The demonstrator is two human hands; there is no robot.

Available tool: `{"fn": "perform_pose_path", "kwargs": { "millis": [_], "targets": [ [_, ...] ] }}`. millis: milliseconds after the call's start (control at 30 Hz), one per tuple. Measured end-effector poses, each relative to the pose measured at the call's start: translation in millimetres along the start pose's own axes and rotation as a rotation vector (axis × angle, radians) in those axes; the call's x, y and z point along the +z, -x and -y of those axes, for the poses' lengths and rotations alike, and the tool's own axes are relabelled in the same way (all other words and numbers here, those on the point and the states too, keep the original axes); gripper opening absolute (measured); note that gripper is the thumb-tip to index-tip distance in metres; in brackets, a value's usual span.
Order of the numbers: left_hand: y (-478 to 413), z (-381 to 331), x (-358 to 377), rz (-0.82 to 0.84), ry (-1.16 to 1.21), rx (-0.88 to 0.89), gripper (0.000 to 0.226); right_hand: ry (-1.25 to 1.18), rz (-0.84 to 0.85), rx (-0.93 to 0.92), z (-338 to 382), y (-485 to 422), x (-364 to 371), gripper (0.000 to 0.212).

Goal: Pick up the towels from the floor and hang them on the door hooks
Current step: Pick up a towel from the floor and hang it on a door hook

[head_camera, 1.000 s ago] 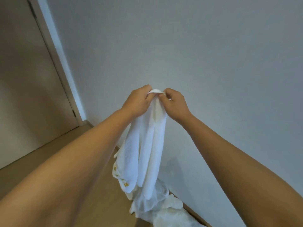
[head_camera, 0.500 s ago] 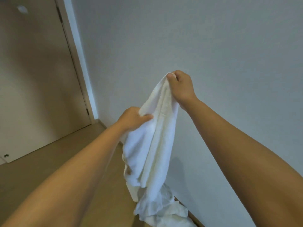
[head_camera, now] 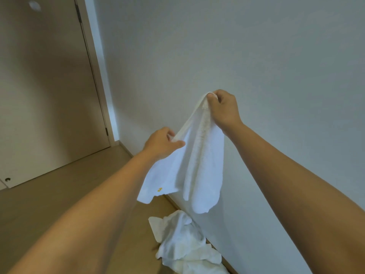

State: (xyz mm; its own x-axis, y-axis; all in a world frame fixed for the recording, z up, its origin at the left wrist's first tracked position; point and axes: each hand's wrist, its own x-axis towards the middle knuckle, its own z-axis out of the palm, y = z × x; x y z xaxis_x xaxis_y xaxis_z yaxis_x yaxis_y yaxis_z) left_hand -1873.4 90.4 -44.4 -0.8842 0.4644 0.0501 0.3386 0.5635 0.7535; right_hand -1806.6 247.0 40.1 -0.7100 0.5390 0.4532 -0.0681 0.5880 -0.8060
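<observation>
Two bare forearms reach into view from the lower corners, uncovered along all their visible length. The left hand (head_camera: pixel 161 144) and the right hand (head_camera: pixel 224 108) are bare too, with short, unpainted fingernails where these show.

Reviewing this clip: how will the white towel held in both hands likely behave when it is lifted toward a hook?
Probably floppy: the white towel sags in folds below the right hand and left hand. It seems light, since fingertip pinches hold it up. It would likely drape over a hook rather than keep its shape.
</observation>
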Motion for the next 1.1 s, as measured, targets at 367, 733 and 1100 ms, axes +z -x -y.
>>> {"fn": "perform_pose_path", "kwargs": {
  "millis": [367, 733, 1100],
  "targets": [
    [-2, -61, -4, -0.085, 0.2, 0.23, 0.025, 0.017, 0.259, -0.081, -2, 19, 16, 0.026],
    [-5, -57, -61, -0.319, 0.261, 0.114, 0.011, 0.052, 0.414, 0.056, -41, 42, 54, 0.043],
    [-46, 36, -140, -0.336, 0.213, 0.1, 0.007, -0.059, 0.471, -0.1, 54, 6, 170, 0.015]
  ]
}}
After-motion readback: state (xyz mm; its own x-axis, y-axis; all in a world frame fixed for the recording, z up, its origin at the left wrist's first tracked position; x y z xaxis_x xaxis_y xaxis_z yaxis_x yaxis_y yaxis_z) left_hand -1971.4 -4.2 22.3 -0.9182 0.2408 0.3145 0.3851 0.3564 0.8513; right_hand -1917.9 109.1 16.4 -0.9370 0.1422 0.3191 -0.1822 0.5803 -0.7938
